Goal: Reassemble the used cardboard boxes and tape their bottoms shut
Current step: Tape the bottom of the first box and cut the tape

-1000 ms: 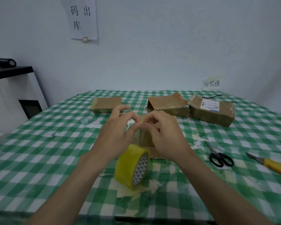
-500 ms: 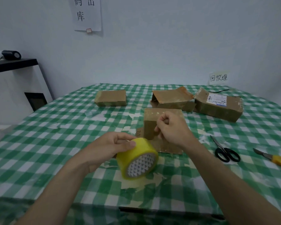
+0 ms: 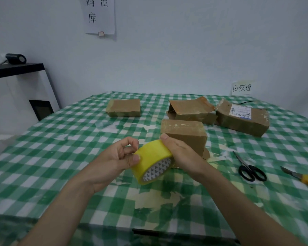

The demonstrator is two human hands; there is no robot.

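A yellow tape roll (image 3: 152, 159) is lifted just above the table, held between both hands. My left hand (image 3: 116, 158) holds its left rim with thumb and curled fingers. My right hand (image 3: 180, 153) wraps over its right side, thumb on top. Directly behind the roll stands a brown cardboard box (image 3: 184, 133) on end, with a flap showing at its lower right. Three more boxes lie further back: a closed flat one (image 3: 124, 107) at left, one with open flaps (image 3: 190, 110) in the middle, and one bearing a shipping label (image 3: 242, 118) at right.
Black-handled scissors (image 3: 250, 170) and a yellow utility knife (image 3: 304, 178) lie at the right on the green checked tablecloth (image 3: 43, 162). Tape scraps stick to the cloth near the front. A white cabinet with a black top (image 3: 16, 70) stands to the left.
Both hands left the standing box. The left hand picked up the tape roll, and the right hand has now come down from the box onto the roll's right side.
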